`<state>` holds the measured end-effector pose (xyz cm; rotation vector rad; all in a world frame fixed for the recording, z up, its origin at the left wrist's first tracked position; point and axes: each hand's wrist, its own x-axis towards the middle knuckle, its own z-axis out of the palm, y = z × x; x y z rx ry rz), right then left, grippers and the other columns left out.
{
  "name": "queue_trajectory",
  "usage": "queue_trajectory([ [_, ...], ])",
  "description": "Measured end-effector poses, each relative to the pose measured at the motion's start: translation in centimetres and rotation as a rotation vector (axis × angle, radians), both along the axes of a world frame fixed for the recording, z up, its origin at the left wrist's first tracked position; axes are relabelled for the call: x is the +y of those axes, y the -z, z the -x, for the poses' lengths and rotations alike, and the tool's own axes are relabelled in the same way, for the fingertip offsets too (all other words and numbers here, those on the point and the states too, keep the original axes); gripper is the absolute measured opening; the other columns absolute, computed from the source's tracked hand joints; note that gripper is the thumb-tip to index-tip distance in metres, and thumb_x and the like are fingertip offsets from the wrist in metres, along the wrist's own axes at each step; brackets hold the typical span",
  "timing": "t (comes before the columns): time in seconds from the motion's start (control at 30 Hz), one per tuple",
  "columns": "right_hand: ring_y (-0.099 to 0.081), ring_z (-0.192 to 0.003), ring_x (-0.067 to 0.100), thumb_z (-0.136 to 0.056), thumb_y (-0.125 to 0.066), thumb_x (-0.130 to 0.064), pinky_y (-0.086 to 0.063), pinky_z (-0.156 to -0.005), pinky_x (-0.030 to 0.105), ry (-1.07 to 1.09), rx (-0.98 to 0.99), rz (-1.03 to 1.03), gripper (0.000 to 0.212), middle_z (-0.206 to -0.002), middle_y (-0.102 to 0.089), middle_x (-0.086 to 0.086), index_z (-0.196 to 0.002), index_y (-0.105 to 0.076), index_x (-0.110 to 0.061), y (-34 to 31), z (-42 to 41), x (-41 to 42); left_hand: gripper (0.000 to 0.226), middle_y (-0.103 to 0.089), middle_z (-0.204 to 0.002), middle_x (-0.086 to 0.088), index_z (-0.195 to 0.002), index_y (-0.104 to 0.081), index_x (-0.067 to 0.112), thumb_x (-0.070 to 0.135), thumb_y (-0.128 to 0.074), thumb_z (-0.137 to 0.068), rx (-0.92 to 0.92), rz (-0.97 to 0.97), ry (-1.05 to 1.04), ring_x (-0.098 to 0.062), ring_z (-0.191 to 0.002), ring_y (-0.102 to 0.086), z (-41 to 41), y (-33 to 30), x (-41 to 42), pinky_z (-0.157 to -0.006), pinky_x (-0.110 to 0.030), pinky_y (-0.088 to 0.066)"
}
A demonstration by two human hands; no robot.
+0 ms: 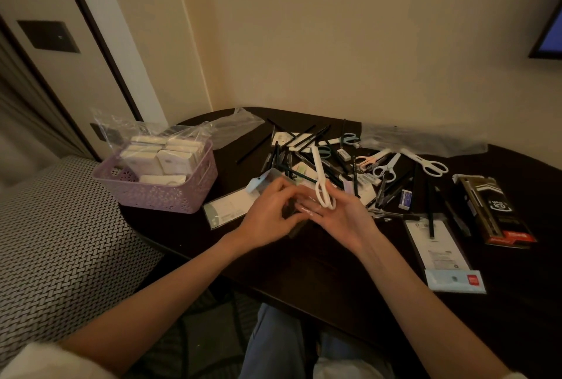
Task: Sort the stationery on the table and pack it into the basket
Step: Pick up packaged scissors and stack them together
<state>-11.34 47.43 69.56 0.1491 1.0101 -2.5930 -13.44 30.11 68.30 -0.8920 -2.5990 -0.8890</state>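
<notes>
- Left hand pinches a clear packet over the tabletop.
- Right hand — fingers hooked through white scissors.
- Purple basket holds white boxes.

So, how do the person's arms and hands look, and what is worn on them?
Both forearms are bare. White sleeves show only at the bottom corners, pushed up near the elbows. The left hand and right hand wear no gloves; I see no rings or watch.
</notes>
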Motion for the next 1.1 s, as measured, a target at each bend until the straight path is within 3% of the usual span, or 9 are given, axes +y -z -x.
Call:
queue_trajectory([
  [0.27, -0.061, -0.113, 0.037, -0.099, -0.045, -0.013, -0.047, -0.1, 0.046, 0.03, -0.014, -0.106, 0.027, -0.12, -0.063, 0.025, -0.118, -0.055, 0.003, 0.5, -0.7, 0.5, 0.041, -0.056, -0.111, 0.0, -0.114, -0.065, 0.02, 0.027, -0.079, -0.076, 0.026, 0.064, -0.127, -0.012, -0.1, -0.052, 0.5, 1.8, -0.4, -0.085, -0.024, -0.045],
  [0.43, -0.065, -0.108, 0.032, -0.098, -0.049, -0.015, -0.05, -0.095, 0.044, 0.021, -0.028, -0.316, 0.029, -0.116, -0.067, 0.019, -0.119, -0.058, 0.002, 1.0, -0.6, 0.9, 0.028, -0.063, -0.112, 0.002, -0.11, -0.069, 0.02, 0.024, -0.073, -0.082, 0.024, 0.119, -0.106, -0.013, -0.104, -0.057, 1.0, 3.0, -0.9, -0.086, -0.03, -0.049],
  [0.5, -0.066, -0.105, 0.027, -0.099, -0.049, -0.017, -0.052, -0.094, 0.042, 0.031, -0.004, -0.541, 0.024, -0.112, -0.068, 0.015, -0.111, -0.062, -0.001, 1.0, -0.9, 0.8, 0.021, -0.067, -0.107, 0.002, -0.104, -0.072, 0.02, 0.023, -0.072, -0.084, 0.028, 0.134, -0.117, -0.013, -0.1, -0.06, 1.1, 3.2, -0.9, -0.084, -0.032, -0.051],
  [0.6, -0.07, -0.087, 0.017, -0.1, -0.047, -0.018, -0.056, -0.078, 0.029, 0.092, 0.14, -0.929, 0.02, -0.099, -0.071, 0.011, -0.103, -0.063, -0.005, 0.8, -1.8, 0.7, 0.017, -0.07, -0.099, 0.002, -0.1, -0.074, 0.019, 0.021, -0.072, -0.084, 0.032, 0.1, -0.136, -0.009, -0.089, -0.063, 1.3, 3.1, -0.8, -0.08, -0.028, -0.052],
  [0.7, -0.069, -0.064, 0.018, -0.1, -0.047, -0.016, -0.049, -0.054, 0.022, 0.096, 0.225, -0.945, 0.017, -0.08, -0.071, 0.008, -0.103, -0.06, -0.006, 0.7, -2.8, 1.0, 0.017, -0.072, -0.096, 0.001, -0.1, -0.074, 0.017, 0.018, -0.073, -0.083, -0.022, 0.045, -0.164, -0.002, -0.08, -0.06, 1.5, 3.0, -0.4, -0.077, -0.017, -0.046],
  [0.8, -0.063, -0.054, 0.018, -0.097, -0.054, -0.016, -0.044, -0.045, 0.019, 0.057, 0.259, -1.042, 0.017, -0.072, -0.069, 0.008, -0.103, -0.065, -0.004, 1.0, -2.9, 1.4, 0.017, -0.072, -0.096, 0.0, -0.1, -0.074, 0.015, 0.016, -0.073, -0.083, -0.102, 0.05, -0.172, -0.004, -0.083, -0.061, 1.6, 3.3, -0.4, -0.078, -0.016, -0.046],
  [0.9, -0.058, -0.053, 0.014, -0.095, -0.057, -0.016, -0.045, -0.046, 0.017, -0.033, 0.255, -1.148, 0.015, -0.071, -0.066, 0.006, -0.1, -0.069, -0.008, 1.4, -3.0, 1.1, 0.017, -0.072, -0.097, -0.001, -0.101, -0.074, 0.014, 0.014, -0.072, -0.084, -0.146, 0.021, -0.198, -0.006, -0.084, -0.062, 1.5, 3.7, -0.5, -0.081, -0.022, -0.053],
  [1.0, -0.056, -0.056, 0.016, -0.095, -0.057, -0.016, -0.045, -0.047, 0.019, -0.073, 0.251, -1.232, 0.017, -0.068, -0.063, 0.006, -0.101, -0.07, -0.007, 1.7, -3.2, 0.8, 0.016, -0.073, -0.096, -0.001, -0.099, -0.075, 0.013, 0.013, -0.072, -0.083, -0.169, -0.008, -0.231, -0.002, -0.081, -0.061, 1.5, 3.7, -0.5, -0.076, -0.012, -0.048],
  [1.1, -0.057, -0.061, 0.014, -0.095, -0.057, -0.017, -0.046, -0.051, 0.021, -0.072, 0.211, -1.264, 0.016, -0.071, -0.063, 0.005, -0.103, -0.068, -0.01, 1.8, -3.2, 0.6, 0.015, -0.074, -0.097, -0.002, -0.098, -0.076, 0.012, 0.012, -0.072, -0.084, -0.212, -0.024, -0.243, -0.003, -0.084, -0.062, 1.7, 3.6, -0.6, -0.081, -0.016, -0.051],
])
